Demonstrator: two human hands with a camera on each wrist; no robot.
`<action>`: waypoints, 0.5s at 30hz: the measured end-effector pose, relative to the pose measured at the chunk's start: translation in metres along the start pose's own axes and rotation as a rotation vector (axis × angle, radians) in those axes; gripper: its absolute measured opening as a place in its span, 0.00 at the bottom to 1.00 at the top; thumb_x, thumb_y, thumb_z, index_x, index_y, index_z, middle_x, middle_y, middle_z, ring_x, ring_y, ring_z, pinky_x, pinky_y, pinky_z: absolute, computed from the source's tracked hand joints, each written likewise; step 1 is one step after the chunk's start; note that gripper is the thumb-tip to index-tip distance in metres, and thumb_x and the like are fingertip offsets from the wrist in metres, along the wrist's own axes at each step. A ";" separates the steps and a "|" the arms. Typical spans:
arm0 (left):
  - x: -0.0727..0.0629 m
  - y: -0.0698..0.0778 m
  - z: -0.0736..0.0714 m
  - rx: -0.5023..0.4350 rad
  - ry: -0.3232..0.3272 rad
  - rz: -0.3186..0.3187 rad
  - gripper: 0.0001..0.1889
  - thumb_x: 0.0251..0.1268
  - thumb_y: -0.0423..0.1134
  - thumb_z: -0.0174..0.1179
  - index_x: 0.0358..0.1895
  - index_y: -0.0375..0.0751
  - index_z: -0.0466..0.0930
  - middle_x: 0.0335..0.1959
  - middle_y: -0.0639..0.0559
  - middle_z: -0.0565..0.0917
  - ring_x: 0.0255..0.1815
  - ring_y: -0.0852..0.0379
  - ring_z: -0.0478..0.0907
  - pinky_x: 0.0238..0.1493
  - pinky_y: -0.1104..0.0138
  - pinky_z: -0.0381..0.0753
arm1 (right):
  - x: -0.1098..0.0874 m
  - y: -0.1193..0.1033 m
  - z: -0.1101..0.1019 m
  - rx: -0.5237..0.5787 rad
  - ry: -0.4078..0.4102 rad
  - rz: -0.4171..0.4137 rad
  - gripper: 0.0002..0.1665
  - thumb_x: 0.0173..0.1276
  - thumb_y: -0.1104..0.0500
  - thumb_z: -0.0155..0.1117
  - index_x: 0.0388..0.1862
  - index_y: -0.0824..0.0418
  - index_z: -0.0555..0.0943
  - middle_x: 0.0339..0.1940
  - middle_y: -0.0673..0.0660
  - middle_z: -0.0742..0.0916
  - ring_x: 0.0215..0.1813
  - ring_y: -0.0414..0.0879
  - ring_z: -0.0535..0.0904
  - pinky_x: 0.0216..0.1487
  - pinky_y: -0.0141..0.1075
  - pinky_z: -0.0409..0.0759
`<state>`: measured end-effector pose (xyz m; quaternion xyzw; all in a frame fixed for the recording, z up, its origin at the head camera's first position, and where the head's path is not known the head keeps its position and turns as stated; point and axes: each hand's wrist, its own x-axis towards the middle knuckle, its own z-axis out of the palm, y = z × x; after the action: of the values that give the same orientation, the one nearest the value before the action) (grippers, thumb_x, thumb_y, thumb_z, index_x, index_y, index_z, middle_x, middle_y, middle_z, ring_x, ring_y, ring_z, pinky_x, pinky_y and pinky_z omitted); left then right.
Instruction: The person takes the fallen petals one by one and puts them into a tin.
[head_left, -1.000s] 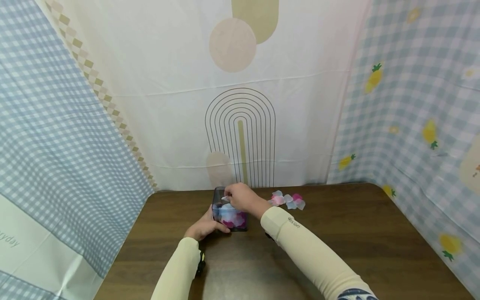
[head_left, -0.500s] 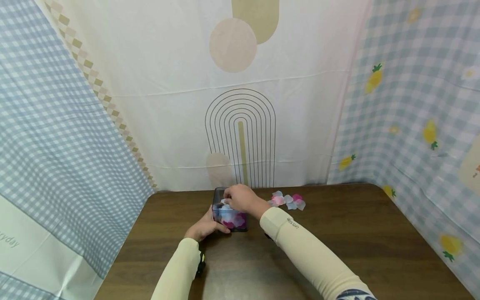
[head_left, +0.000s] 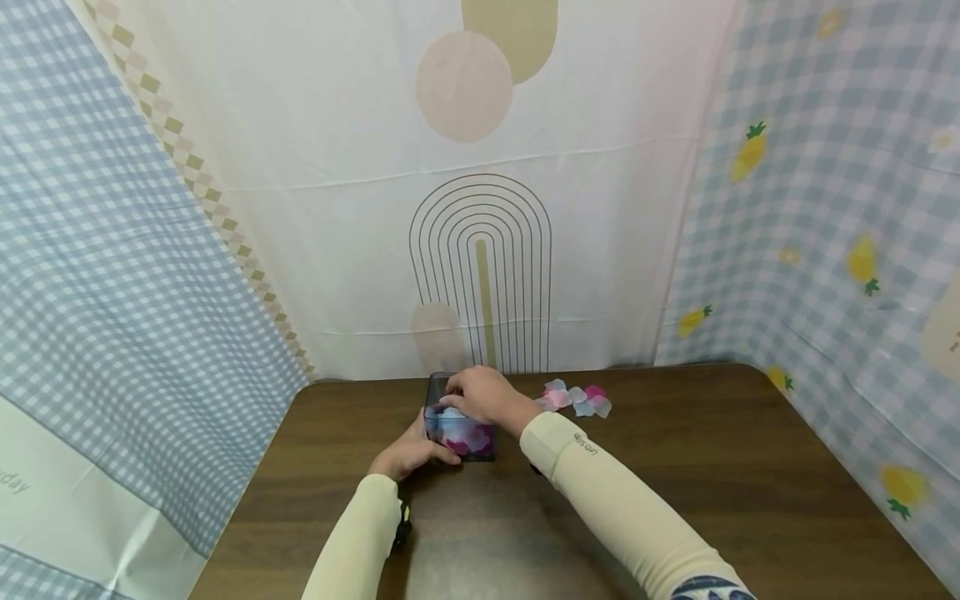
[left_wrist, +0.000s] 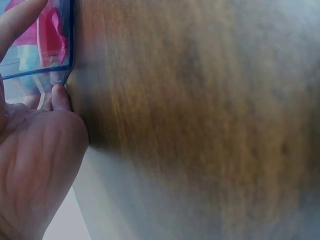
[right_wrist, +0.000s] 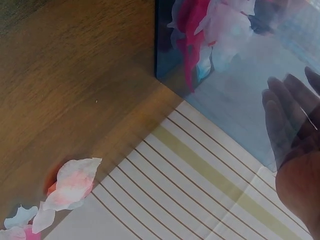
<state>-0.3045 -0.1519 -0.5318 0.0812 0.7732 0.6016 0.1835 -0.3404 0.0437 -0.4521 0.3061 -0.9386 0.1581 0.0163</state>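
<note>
A clear, bluish-tinted plastic box [head_left: 437, 388] stands near the table's back edge, with artificial flower petals [head_left: 465, 437] in pink, white and pale blue inside. My left hand [head_left: 408, 454] grips its left side, thumb along the near face; in the left wrist view that hand [left_wrist: 42, 160] reaches round the box's corner. My right hand [head_left: 486, 395] is in the box's upper opening, fingers pointing down over the petals. Through the clear wall [right_wrist: 225, 95], the right wrist view shows loosely extended fingers [right_wrist: 290, 115]. Whether a petal touches them is unclear.
More loose petals [head_left: 576, 400] lie on the brown wooden table [head_left: 675, 467], right of the box, close to the back edge. A patterned white cloth [head_left: 360, 250] hangs directly behind the table. Checked cloths [head_left: 810, 208] hang at the sides.
A second ago my right fingers pinched a pale petal above the box opening. They have since lowered and loosened over the petals inside. My left hand and the box stay put.
</note>
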 end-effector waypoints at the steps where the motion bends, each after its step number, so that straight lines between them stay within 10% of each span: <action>1: 0.000 0.000 0.000 0.000 0.001 0.002 0.57 0.45 0.23 0.80 0.78 0.44 0.53 0.72 0.39 0.75 0.65 0.49 0.77 0.75 0.53 0.73 | 0.000 0.000 0.000 0.000 0.003 -0.003 0.20 0.82 0.42 0.61 0.57 0.52 0.90 0.55 0.50 0.93 0.59 0.50 0.88 0.65 0.46 0.85; 15: 0.002 -0.002 -0.001 0.006 -0.009 0.012 0.57 0.46 0.23 0.80 0.79 0.45 0.53 0.72 0.39 0.75 0.65 0.49 0.77 0.74 0.54 0.73 | 0.000 0.001 0.000 0.016 0.009 -0.006 0.20 0.82 0.42 0.61 0.56 0.52 0.90 0.54 0.50 0.93 0.60 0.50 0.88 0.66 0.46 0.84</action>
<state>-0.3069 -0.1529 -0.5337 0.0888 0.7738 0.5998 0.1831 -0.3410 0.0450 -0.4523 0.3084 -0.9363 0.1667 0.0186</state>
